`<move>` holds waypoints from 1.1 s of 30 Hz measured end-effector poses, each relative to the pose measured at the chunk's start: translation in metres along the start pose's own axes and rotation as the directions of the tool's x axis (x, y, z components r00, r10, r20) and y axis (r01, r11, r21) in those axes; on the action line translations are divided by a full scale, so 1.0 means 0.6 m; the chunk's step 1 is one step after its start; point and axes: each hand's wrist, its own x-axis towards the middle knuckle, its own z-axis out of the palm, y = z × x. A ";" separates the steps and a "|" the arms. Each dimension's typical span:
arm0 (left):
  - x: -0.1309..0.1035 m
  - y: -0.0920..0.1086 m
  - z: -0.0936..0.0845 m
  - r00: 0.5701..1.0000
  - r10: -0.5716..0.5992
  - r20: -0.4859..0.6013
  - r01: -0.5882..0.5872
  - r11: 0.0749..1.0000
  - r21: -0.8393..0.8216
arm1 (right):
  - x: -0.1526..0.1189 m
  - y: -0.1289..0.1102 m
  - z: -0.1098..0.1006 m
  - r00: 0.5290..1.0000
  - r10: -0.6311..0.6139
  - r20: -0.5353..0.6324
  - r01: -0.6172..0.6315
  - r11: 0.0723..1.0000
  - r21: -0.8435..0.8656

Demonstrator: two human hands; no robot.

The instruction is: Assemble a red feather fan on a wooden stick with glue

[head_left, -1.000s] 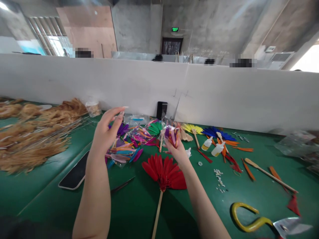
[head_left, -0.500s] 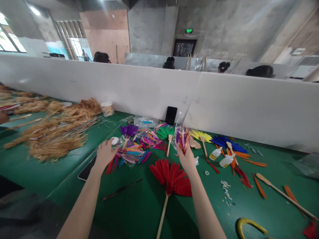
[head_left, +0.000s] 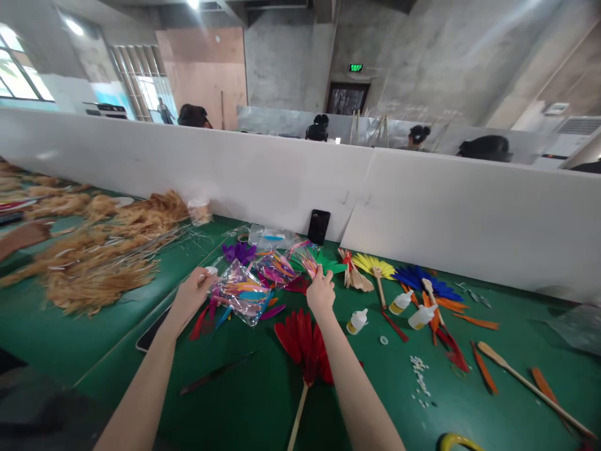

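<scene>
My right hand (head_left: 322, 293) is closed around a small clear plastic bag of pink and orange feathers (head_left: 306, 258), above the red feather fan (head_left: 307, 351). At the left, my left hand (head_left: 190, 295) has its fingers pinched at the left edge of a larger clear plastic bag of feathers (head_left: 241, 293). Beside those fingers is a white round object (head_left: 211, 270), partly hidden. Another bag of colourful feathers (head_left: 277, 268) lies between the hands. Behind my right hand spreads a green feather fan (head_left: 331, 263), partly covered. A dark phone (head_left: 153, 329) shows beneath my left forearm.
A purple fan (head_left: 239, 252), yellow fan (head_left: 373, 265) and blue fan (head_left: 427, 282) lie along the back. Glue bottles (head_left: 357, 321) stand at right. Tan fibre bundles (head_left: 107, 250) cover the left table, where another person's hand (head_left: 28, 238) shows. A white partition (head_left: 263, 169) runs behind.
My right hand has moved left with its bag of feathers, uncovering a glue bottle and a red-tied bundle of wooden handles. My left hand shifts slightly. Another person's hand has come further in at left.
</scene>
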 end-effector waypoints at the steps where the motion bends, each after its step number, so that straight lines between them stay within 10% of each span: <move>1: -0.006 0.008 -0.007 1.000 0.008 0.002 -0.008 0.997 -0.072 | 0.004 -0.001 0.002 1.000 0.005 0.003 -0.005 1.000 -0.003; 9: -0.024 0.075 -0.045 0.998 -0.029 0.063 0.061 0.791 -0.609 | -0.004 0.005 -0.039 0.995 -0.037 0.095 0.033 0.999 0.042; 12: -0.025 0.111 -0.063 0.985 0.061 0.163 0.073 0.705 -0.705 | -0.031 0.010 -0.073 0.986 -0.147 0.078 0.112 0.934 0.338; 16: -0.028 0.174 -0.079 0.952 0.197 0.233 0.035 0.689 -0.724 | -0.072 0.022 -0.112 0.918 -0.363 0.159 -0.005 0.392 0.920; 19: -0.033 0.226 -0.073 0.918 0.286 0.273 -0.005 0.698 -0.716 | -0.095 0.037 -0.142 0.818 -0.494 0.294 -0.270 0.120 0.955; 22: -0.042 0.270 -0.053 0.917 0.319 0.239 -0.062 0.705 -0.706 | -0.108 0.056 -0.170 0.788 -0.514 0.339 -0.325 0.120 0.938; 27: -0.081 0.302 0.000 0.954 0.268 0.133 -0.040 0.554 -0.832 | -0.117 0.079 -0.197 0.909 -0.345 0.233 -0.206 0.115 0.972; 33: -0.152 0.311 0.050 0.884 0.342 0.318 0.047 0.612 -0.789 | -0.128 0.088 -0.205 0.969 -0.235 0.074 -0.022 0.217 0.976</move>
